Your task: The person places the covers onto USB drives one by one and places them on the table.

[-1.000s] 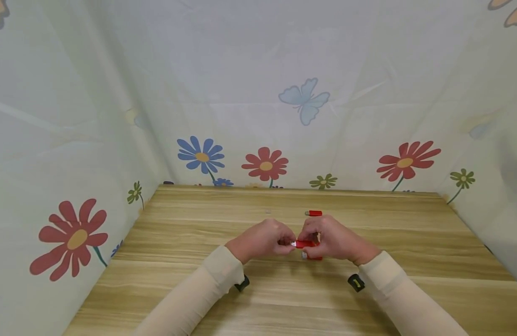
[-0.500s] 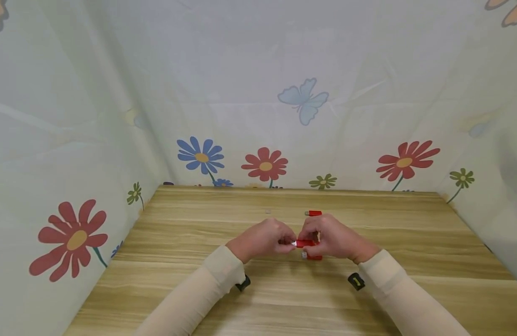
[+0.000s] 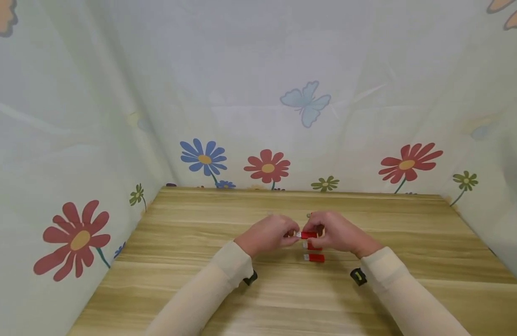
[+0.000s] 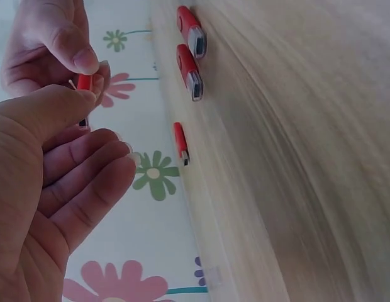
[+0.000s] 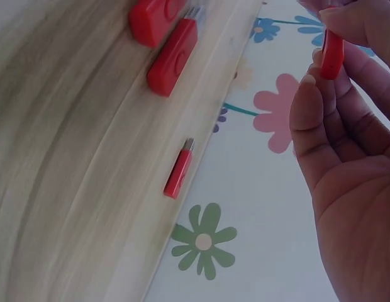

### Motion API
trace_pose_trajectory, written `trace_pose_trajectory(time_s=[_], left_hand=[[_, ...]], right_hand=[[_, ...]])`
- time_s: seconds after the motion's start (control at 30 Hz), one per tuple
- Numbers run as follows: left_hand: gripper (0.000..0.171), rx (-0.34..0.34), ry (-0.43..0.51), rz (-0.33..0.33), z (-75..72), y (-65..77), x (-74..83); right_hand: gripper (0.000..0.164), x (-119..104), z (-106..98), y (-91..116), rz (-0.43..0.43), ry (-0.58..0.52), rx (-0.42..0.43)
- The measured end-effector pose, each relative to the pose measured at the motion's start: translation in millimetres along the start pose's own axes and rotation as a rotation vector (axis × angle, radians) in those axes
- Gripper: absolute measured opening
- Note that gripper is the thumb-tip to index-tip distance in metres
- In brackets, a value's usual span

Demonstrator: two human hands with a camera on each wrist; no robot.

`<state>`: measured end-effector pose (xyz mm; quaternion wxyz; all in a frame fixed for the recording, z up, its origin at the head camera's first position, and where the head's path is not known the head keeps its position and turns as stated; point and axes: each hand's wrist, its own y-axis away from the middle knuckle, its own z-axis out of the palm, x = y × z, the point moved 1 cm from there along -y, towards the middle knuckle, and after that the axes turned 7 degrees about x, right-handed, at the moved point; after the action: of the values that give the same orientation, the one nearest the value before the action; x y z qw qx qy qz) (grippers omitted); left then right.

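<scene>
red usb stick (image 3: 309, 235) in pinch of both hands (image 3: 267, 234) (image 3: 340, 235), short of table's far edge (image 3: 241, 191)

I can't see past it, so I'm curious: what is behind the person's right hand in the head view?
Behind the right hand, one end of a red USB stick peeks out. The hand covers the rest there; both wrist views show it on the table.

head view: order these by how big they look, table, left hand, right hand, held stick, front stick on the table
1. Table
2. Left hand and right hand: too alike to rank
3. Held stick and front stick: alike, the held one partly covered, so unsure
</scene>
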<state>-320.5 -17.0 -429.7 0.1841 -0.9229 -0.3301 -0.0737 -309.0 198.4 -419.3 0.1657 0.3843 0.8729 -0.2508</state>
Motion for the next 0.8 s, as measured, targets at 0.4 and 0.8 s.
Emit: trace_pose_trajectory(time_s=[0.4,0.8], left_hand=[[0.013,-0.034,0.026,-0.076,22.0,-23.4,-17.3],[0.006,-0.054,0.162,-0.227,38.9,-34.6,-23.9]], right_hand=[[0.013,22,5,-5,0.015,0.002,0.006],[0.011,42,13,-10,0.072,0.002,-0.035]])
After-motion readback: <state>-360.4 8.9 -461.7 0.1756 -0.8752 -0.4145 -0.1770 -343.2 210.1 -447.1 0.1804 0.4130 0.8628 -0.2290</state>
